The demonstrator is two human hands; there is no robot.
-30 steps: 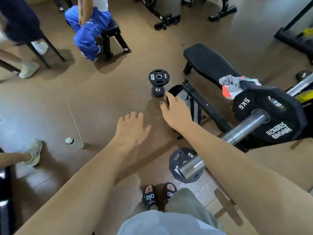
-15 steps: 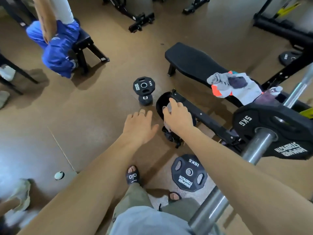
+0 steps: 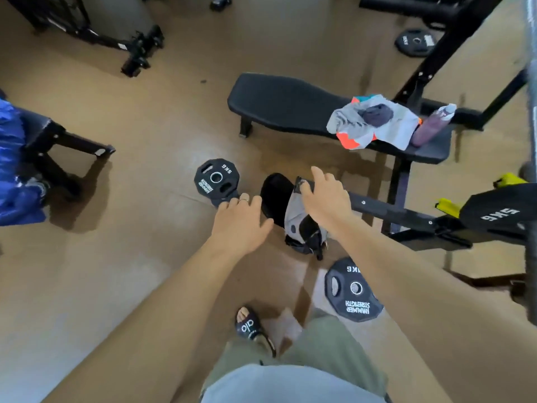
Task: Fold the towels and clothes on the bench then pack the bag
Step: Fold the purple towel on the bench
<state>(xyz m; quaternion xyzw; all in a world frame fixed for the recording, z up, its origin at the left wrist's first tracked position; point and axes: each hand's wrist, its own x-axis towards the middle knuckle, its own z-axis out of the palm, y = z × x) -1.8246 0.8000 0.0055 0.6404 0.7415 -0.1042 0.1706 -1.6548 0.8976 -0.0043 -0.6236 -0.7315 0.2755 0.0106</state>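
Observation:
A black and grey bag (image 3: 293, 219) stands on the floor in front of the black bench (image 3: 279, 104), its mouth gaping towards the left. My right hand (image 3: 325, 199) rests on the bag's top edge, fingers curled over the grey fabric. My left hand (image 3: 241, 222) hovers just left of the bag, fingers spread, holding nothing. A crumpled heap of grey, white and orange clothes and towels (image 3: 374, 123) lies on the bench's right end, with a dark purple bottle (image 3: 433, 126) beside it.
Weight plates lie around the bag: a 5 kg dumbbell (image 3: 216, 180) to its left, a plate (image 3: 353, 289) near my sandalled foot (image 3: 247, 324). A loaded barbell (image 3: 494, 213) and rack frame stand to the right. Someone in blue (image 3: 14, 175) sits on a stool at left.
The view has shifted closer to the bench and bag. My right hand has moved onto the bag's top edge, and my left hand has come nearer its open side.

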